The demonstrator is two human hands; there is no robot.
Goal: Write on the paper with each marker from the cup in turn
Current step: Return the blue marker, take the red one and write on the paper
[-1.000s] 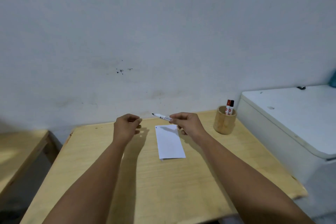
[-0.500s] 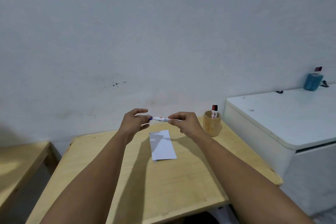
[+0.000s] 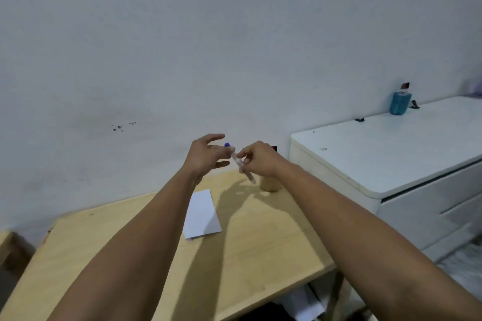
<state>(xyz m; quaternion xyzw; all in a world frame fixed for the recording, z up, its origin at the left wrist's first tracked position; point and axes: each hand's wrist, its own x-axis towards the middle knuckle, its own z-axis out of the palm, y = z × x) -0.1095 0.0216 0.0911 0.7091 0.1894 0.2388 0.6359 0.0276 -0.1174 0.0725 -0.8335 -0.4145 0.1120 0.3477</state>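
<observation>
My right hand (image 3: pixel 257 160) pinches a white marker (image 3: pixel 238 161) in the air above the table's far side. The marker is tilted, its blue cap on the upper end and its tail pointing down toward the cup. My left hand (image 3: pixel 206 156) hovers just left of the cap with its fingers spread, holding nothing. The wooden cup (image 3: pixel 270 186) is mostly hidden behind my right hand; the dark top of another marker (image 3: pixel 273 148) peeks out above that hand. The white paper (image 3: pixel 202 214) lies on the wooden table (image 3: pixel 260 242), partly under my left forearm.
A white cabinet (image 3: pixel 391 154) stands right of the table, with a blue bottle (image 3: pixel 399 103) on its far end. A low wooden bench (image 3: pixel 6 242) is at the left edge. Loose white sheets (image 3: pixel 302 305) lie under the table's front edge.
The marker was uncapped; my left hand brought the blue cap onto its tip. Now the capped marker is tilted cap-up, my left fingers have spread, and the view has shifted right.
</observation>
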